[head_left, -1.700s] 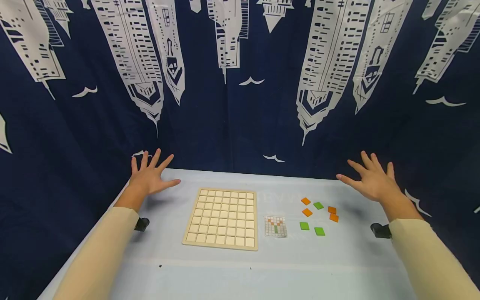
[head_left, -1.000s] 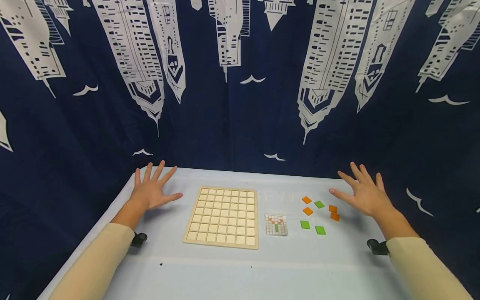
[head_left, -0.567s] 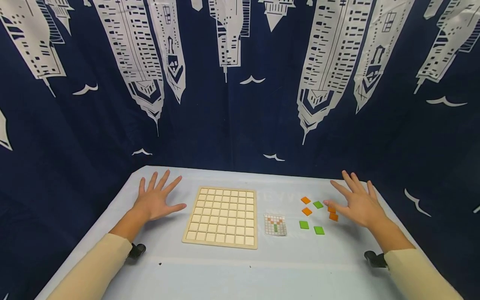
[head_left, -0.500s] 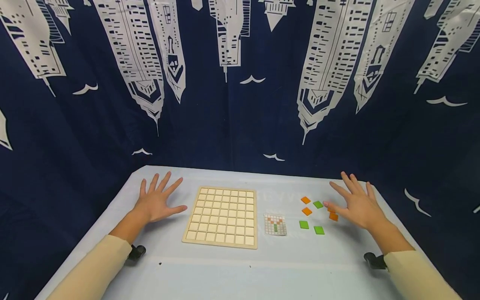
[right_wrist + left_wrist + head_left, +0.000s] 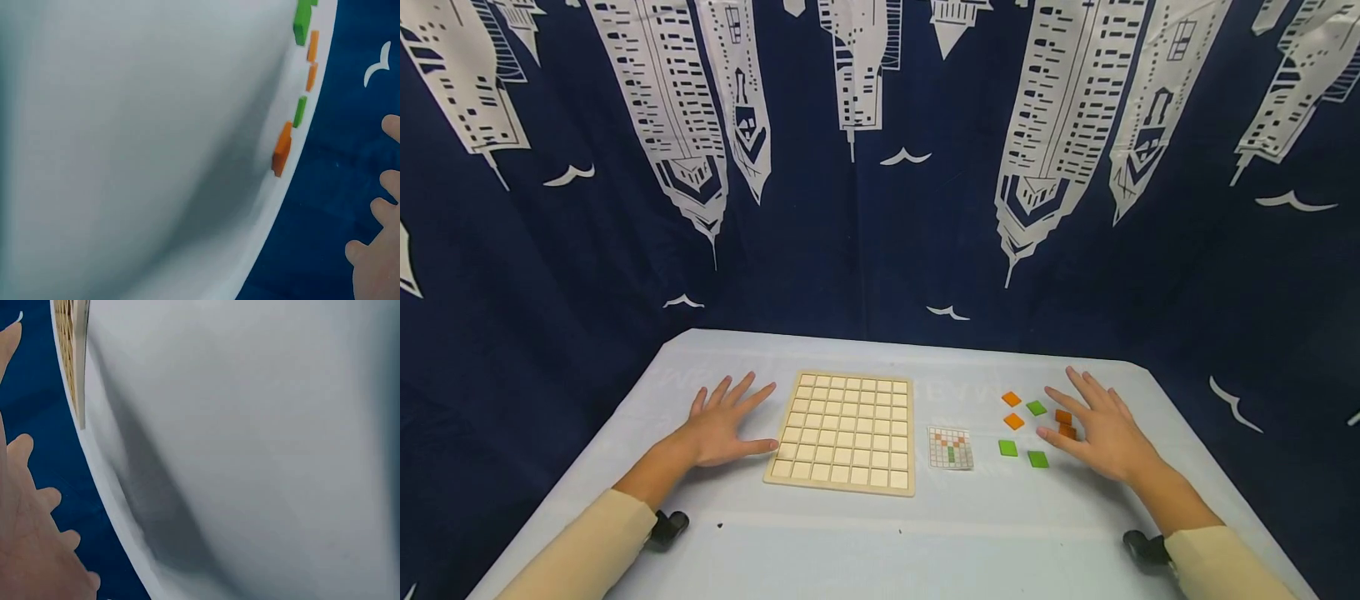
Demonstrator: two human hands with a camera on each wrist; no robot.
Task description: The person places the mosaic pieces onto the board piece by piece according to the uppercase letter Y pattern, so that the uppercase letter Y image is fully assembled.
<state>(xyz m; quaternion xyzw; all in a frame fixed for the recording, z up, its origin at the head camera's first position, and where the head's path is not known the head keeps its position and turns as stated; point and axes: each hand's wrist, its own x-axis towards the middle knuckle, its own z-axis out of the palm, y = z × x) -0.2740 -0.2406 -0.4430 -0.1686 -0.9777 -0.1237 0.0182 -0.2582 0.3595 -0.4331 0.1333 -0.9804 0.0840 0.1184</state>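
Note:
My left hand [image 5: 718, 432] hovers over the table's left side with spread fingers and holds nothing. Its thumb tip overlaps the left edge of a wooden grid board [image 5: 846, 438] in the head view. To the right, my right hand [image 5: 1105, 440] is also spread above the table, nothing in it. Its thumb and fingers are close to two orange square tiles [image 5: 1063, 417], partly overlapping one of them. Two more orange tiles [image 5: 1013, 422] and several green tiles [image 5: 1038, 459] lie to their left. Between board and tiles is a small pattern card [image 5: 950, 448] with orange and green squares.
The white table [image 5: 820, 558] has its far edge against a navy curtain [image 5: 850, 250] printed with white buildings. A black wrist camera [image 5: 667, 529] sits on the left wrist and another [image 5: 1145, 548] on the right. A tiny dark speck [image 5: 720, 525] marks the near tabletop.
Both hands have come down and nearer to the person, and moved inward, the left toward the board and the right toward the tiles. Board, card and tiles have stayed in place.

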